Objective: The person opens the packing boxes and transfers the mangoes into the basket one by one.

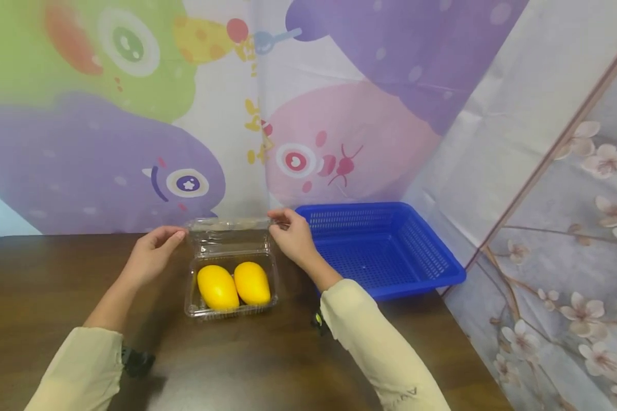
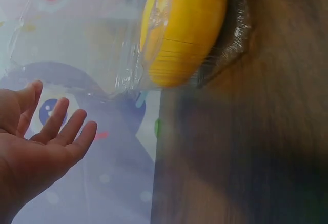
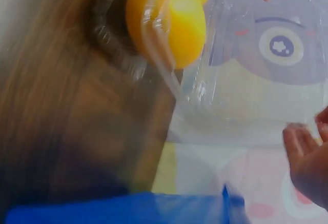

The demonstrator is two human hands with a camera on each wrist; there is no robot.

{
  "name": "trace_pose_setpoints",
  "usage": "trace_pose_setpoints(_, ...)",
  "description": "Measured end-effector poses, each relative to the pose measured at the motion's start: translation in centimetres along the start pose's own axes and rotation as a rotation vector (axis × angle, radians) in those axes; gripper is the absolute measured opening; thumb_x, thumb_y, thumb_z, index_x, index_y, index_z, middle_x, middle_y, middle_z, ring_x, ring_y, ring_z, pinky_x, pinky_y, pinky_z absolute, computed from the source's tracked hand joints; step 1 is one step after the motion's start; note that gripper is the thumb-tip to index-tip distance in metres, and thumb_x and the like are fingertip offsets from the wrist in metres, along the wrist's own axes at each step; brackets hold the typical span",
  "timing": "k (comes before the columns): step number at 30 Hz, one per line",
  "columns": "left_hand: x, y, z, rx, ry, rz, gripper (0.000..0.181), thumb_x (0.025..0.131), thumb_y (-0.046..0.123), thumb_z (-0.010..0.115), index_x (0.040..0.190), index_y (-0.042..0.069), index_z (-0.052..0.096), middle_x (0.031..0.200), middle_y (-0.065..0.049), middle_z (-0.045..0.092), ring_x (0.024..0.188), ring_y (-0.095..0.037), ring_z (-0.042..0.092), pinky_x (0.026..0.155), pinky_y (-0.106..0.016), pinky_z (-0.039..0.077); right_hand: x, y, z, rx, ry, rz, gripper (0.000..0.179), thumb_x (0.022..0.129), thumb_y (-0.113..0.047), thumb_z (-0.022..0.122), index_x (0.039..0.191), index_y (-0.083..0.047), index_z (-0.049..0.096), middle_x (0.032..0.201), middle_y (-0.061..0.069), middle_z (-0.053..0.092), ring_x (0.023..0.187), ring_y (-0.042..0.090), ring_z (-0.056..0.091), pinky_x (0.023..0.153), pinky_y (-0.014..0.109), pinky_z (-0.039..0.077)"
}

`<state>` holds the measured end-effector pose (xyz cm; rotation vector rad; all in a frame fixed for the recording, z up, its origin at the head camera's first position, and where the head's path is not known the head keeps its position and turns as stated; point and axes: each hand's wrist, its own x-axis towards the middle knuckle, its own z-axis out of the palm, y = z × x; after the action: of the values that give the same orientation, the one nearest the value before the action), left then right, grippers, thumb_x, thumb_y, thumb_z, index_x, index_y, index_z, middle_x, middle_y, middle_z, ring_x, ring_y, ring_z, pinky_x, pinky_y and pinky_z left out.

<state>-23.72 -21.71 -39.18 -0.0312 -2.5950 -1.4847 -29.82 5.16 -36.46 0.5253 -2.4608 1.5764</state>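
A clear plastic clamshell container (image 1: 231, 311) sits on the table, its hinged lid (image 1: 229, 242) raised at the back. Two yellow mangoes (image 1: 218, 288) lie side by side in the base. At the lid's left corner, my left hand (image 1: 151, 254) pinches the edge between thumb and index finger; its other fingers are spread loosely in the left wrist view. My right hand (image 1: 292, 237) pinches the opposite corner with thumb and fingertips. Through the transparent lid (image 3: 256, 90), the patterned backdrop shows in the right wrist view.
A blue plastic basket (image 1: 375, 292) with slotted walls stands right of the container, close beside my right forearm. Behind the brown wooden table (image 1: 226, 365) hangs a cartoon-print backdrop (image 1: 236, 182). A flower-print panel (image 1: 560, 257) borders the table on the right.
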Motion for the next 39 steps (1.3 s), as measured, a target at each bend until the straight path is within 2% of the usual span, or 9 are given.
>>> trace_pose_setpoints(4,1.0,-0.6,0.7,-0.172,0.014,-0.048,0.052,0.098,0.040,0.042,0.125,-0.004,0.049,0.102,0.000,0.065,0.087,0.006,0.057,0.083,-0.017,0.054,0.8,0.4,1.5,0.002,0.151,0.188,0.026,0.085,-0.004,0.053,0.108,0.000,0.066,0.106,0.014,0.067,0.101,0.026,0.062,0.089,0.033,0.053)
trace_pose_setpoints(8,1.5,-1.3,1.4,-0.337,0.012,-0.115,0.055,0.097,0.037,0.045,0.129,-0.008,0.044,0.091,0.020,0.059,0.084,0.010,0.058,0.088,-0.022,0.053,0.8,1.3,2.9,-0.044,0.216,0.326,0.026,0.087,-0.005,0.052,0.107,-0.003,0.068,0.105,0.012,0.068,0.100,0.025,0.062,0.088,0.033,0.052)
trace_pose_setpoints(13,1.5,-2.0,2.3,-0.341,-0.013,-0.192,0.055,0.097,0.035,0.045,0.132,-0.008,0.042,0.105,0.001,0.067,0.086,0.008,0.060,0.095,-0.035,0.051,0.3,2.7,3.9,-0.106,0.193,0.403,0.028,0.088,-0.003,0.049,0.107,-0.003,0.068,0.104,0.013,0.068,0.097,0.026,0.062,0.086,0.033,0.053)
trace_pose_setpoints(16,1.5,-2.4,3.0,-0.302,-0.054,-0.229,0.054,0.099,0.034,0.043,0.137,-0.004,0.040,0.129,-0.019,0.056,0.092,-0.002,0.062,0.096,-0.041,0.050,0.1,3.2,4.2,-0.140,0.179,0.419,0.028,0.089,-0.003,0.047,0.108,-0.004,0.068,0.106,0.012,0.068,0.101,0.025,0.062,0.087,0.034,0.053)
trace_pose_setpoints(19,1.5,-2.6,3.6,-0.278,-0.095,-0.261,0.052,0.100,0.032,0.041,0.139,-0.003,0.038,0.135,-0.028,0.046,0.096,-0.012,0.063,0.094,-0.044,0.051,0.0,3.4,4.2,-0.177,0.182,0.432,0.026,0.091,-0.005,0.049,0.107,-0.005,0.069,0.104,0.011,0.069,0.100,0.026,0.063,0.087,0.035,0.053)
trace_pose_setpoints(23,1.3,-2.8,3.8,-0.288,-0.094,-0.297,0.051,0.100,0.030,0.042,0.137,-0.006,0.039,0.108,-0.017,0.063,0.085,-0.008,0.064,0.085,-0.039,0.057,0.0,3.6,4.2,-0.218,0.181,0.445,0.024,0.092,-0.009,0.051,0.107,-0.005,0.070,0.102,0.011,0.070,0.099,0.026,0.063,0.088,0.035,0.053)
trace_pose_setpoints(27,1.2,-3.0,3.8,-0.302,-0.094,-0.327,0.053,0.099,0.031,0.044,0.134,-0.008,0.040,0.087,0.004,0.061,0.075,-0.002,0.061,0.078,-0.034,0.059,0.1,3.5,4.2,-0.225,0.161,0.476,0.030,0.087,-0.002,0.051,0.111,-0.005,0.068,0.108,0.010,0.069,0.104,0.026,0.062,0.090,0.036,0.052)
trace_pose_setpoints(31,1.1,-3.1,3.8,-0.322,-0.109,-0.343,0.052,0.099,0.028,0.044,0.133,-0.011,0.039,0.085,0.004,0.059,0.072,-0.001,0.060,0.076,-0.032,0.060,0.0,3.6,4.3,-0.236,0.117,0.518,0.040,0.081,0.002,0.051,0.117,-0.006,0.065,0.117,0.011,0.065,0.108,0.028,0.059,0.091,0.037,0.051)
trace_pose_setpoints(39,1.1,-3.5,3.8,-0.279,-0.151,-0.378,0.050,0.100,0.024,0.040,0.135,-0.012,0.037,0.090,0.002,0.061,0.074,-0.001,0.060,0.077,-0.032,0.059,-0.1,3.9,4.4,-0.252,0.033,0.542,0.039,0.085,-0.003,0.051,0.122,-0.006,0.061,0.124,0.012,0.061,0.117,0.029,0.054,0.097,0.039,0.049)
